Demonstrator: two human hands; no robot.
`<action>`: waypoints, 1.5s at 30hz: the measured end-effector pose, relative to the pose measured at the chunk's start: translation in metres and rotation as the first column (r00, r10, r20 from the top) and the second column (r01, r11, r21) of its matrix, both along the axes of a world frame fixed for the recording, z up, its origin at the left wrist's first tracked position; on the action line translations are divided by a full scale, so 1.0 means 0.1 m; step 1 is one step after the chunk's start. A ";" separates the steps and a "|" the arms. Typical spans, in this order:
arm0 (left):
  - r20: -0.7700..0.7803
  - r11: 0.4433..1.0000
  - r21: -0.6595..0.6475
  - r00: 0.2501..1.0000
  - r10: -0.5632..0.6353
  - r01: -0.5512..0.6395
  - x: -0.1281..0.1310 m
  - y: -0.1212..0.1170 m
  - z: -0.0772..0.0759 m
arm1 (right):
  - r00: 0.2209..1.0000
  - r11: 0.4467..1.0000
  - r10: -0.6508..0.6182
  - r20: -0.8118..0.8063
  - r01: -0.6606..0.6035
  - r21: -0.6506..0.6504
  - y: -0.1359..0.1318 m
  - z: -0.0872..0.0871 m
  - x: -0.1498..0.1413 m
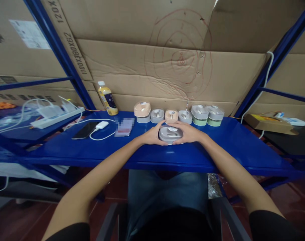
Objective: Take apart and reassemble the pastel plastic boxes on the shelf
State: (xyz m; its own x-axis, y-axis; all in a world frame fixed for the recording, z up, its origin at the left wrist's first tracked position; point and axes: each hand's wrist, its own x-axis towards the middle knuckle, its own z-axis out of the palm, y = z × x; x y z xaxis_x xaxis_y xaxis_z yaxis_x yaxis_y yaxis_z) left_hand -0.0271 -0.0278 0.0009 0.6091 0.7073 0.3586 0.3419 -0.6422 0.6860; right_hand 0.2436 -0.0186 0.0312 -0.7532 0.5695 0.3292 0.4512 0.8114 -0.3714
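Between my two hands, near the front of the blue table [112, 152], is a small grey lidded box [171, 134] with a clear top and a white round sticker. My left hand [154, 134] curls round its left side, and my right hand [190, 133] wraps its right side. Just behind my hands stands a row of similar boxes: a peach-topped stack [142, 112], a grey box [157, 115], a peach box [171, 116], another grey box [185, 116], and two grey-over-green stacks [199, 114] at the right end.
On the left lie a dark phone [86, 130], a white charger [102, 125] with its cable, and a blurred-out flat item [124, 127]. A yellow bottle [108, 98] stands behind them. Cardboard [117, 60] walls the back; blue posts [280, 57] flank the table.
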 end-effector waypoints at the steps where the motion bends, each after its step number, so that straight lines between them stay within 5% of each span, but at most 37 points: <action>1: 0.016 1.000 -0.020 1.000 0.006 -0.006 0.00 0.00 0.00 | 1.000 1.000 0.003 0.001 -0.003 0.008 -0.01 0.01 0.00; 29: -0.093 0.998 0.010 0.993 0.067 -0.066 0.03 -0.03 0.03 | 0.992 0.993 -0.095 0.079 0.088 0.084 -0.10 0.05 -0.04; 45: -0.160 0.994 0.067 0.983 0.095 -0.086 -0.02 -0.05 0.02 | 0.996 0.999 -0.042 0.077 0.043 -0.010 -0.10 0.05 0.03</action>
